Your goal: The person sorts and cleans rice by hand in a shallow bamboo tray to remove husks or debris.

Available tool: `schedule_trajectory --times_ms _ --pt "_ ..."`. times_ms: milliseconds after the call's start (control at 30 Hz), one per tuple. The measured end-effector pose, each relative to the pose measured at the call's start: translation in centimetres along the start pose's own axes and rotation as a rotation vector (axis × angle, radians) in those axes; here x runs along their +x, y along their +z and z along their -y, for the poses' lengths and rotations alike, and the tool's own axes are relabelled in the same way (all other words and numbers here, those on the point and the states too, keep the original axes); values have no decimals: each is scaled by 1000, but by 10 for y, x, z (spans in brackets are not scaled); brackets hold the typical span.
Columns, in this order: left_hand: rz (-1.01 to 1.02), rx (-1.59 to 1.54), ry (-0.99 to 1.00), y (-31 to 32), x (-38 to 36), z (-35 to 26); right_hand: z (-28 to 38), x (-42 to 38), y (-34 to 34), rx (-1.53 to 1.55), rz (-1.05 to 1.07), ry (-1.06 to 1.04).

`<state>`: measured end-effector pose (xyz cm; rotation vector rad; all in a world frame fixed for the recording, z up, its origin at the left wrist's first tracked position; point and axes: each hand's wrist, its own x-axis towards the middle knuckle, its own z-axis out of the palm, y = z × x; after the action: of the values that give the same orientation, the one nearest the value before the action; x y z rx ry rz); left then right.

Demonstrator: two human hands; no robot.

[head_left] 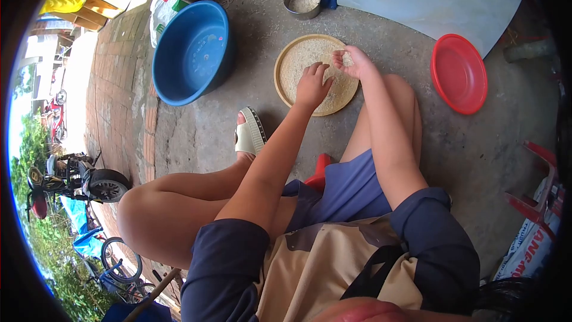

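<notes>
A round woven tray with a raised tan rim lies on the concrete floor before me. Pale rice grains are spread across it. Palm down, my left hand is over the middle of the tray, fingers apart and slightly bent, with nothing visible in it. My right hand is turned palm up at the tray's right edge. Its fingers curl into a cup, and pale rice grains show in the palm.
A large blue basin stands left of the tray. Beyond the tray is a metal bowl with grains inside. A red plastic basin lies to the right. Grains are scattered on the floor; a sandaled foot is near the tray.
</notes>
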<state>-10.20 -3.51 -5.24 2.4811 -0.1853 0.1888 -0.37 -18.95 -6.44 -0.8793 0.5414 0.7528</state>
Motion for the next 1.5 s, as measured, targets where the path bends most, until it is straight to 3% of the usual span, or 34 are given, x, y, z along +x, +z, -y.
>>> schedule_trajectory --times_ms 200,300,333,400,433,533,667,733,800,933,1000,1100,1200,1233,1400,1500 --pt "285 130 174 21 -45 28 5 5 -5 44 2 4" --pt "326 173 179 25 -39 39 8 1 -3 59 -13 8" --pt "327 172 180 24 -34 40 9 0 -3 64 -14 10" --pt "255 -39 2 21 -20 39 9 -2 0 77 -35 -3" --pt "93 -133 -32 19 -14 34 9 -3 1 90 -55 -17" --pt "-70 -151 7 7 16 19 7 -4 3 88 -66 -45" --pt "-57 -389 9 -15 46 -20 4 -5 6 100 -6 -13" --pt "55 -472 -16 -21 49 -25 3 -10 11 -9 -7 -30" --pt "-105 -14 85 -20 49 -24 0 -9 15 40 15 -19" --pt "-49 54 -134 9 15 16 1 0 1 27 16 28" --pt "82 73 35 16 -13 14 3 2 -6 47 -16 24" --pt "152 143 132 30 -36 17 2 2 -9 80 -53 25" --pt "274 21 88 45 -30 40 0 -2 -8 118 -93 13" --pt "256 8 108 41 -21 39 -1 -3 -9 130 -101 19" --pt "26 -317 -243 2 39 5 -17 1 -15 205 -177 11" --pt "144 -469 -164 -30 78 -23 -20 -5 -6 367 -72 19"
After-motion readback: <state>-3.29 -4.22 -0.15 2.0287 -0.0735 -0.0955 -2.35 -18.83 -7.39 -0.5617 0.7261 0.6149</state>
